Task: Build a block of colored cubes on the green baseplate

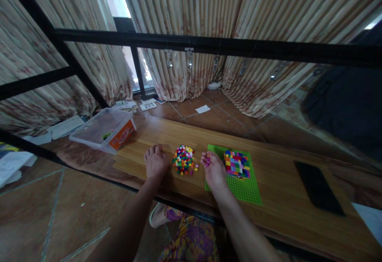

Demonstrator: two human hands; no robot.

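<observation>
Head view, the only one: right hand [215,170] is lying palm-up at the left edge of the green studded plate [246,193], its grip cupping a few purple-pink bricks [208,161] near the fingertips; exact count is escaping me at this size. Left hand [156,162] is resting palm-down on the table [277,186], left of the brick pile [182,159], fingers loosely bent; cannot tell whether its grip is covering anything, as the palm is facing away. Mixed-colour pile is sitting between the two hands, a few strays straggling at its right side. Built-up block of bricks [237,163] is standing on the far half of the plate, just beyond the right hand and to its right, its top showing a patchwork of many colours. A clear plastic box [123,134] is standing at the table's left end, a dark flat slab [319,188] is lying well to the right of the plate. Step in hand, my reading: bricks are being held ready beside the block, between picking and placing. Next move, I am judging, is calling for singling out one brick in a fingertip pinch, turning it studs-up, and lining it up squarely before pressing.
</observation>
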